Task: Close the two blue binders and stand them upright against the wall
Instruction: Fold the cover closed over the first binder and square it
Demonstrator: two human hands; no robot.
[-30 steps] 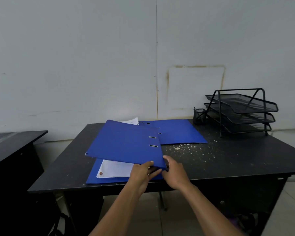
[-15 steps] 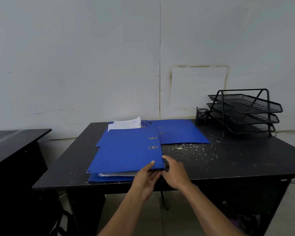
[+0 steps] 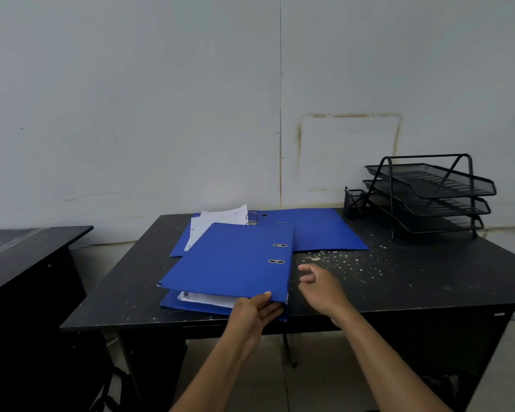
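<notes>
Although the near binder [image 3: 232, 263] lay with its cover folded down over its papers, it was not fully shut: the cover sat raised on the left side, with white sheets showing in the gap below it, and it still lay flat on the bench [image 3: 399, 281]. The far binder [image 3: 309, 230], beyond both hands and touching the near one's back edge, lay wide open with its rings and a loose sheaf of paper exposed. By my reading the task was less than half done: one cover mostly down, the other untouched, and neither binder stood up at the wall [image 3: 161, 114], which rose well beyond the hands at the bench's back edge. The left hand [image 3: 254, 312] reached forward from a bare forearm to the near binder's front right corner, the grip closed on that corner with the thumb on top of the cover and the fingers below the edge by the spine. The right hand [image 3: 321, 285] hovered just right of the spine, apart from it, the grip loosely open and empty, fingers half curled and pointing toward the binder. Farther right of that hand, well apart, a black tray rack [image 3: 428, 188] stood at the wall. I judged that pressing the cover flat and tipping the near binder onto its bottom edge came next.
</notes>
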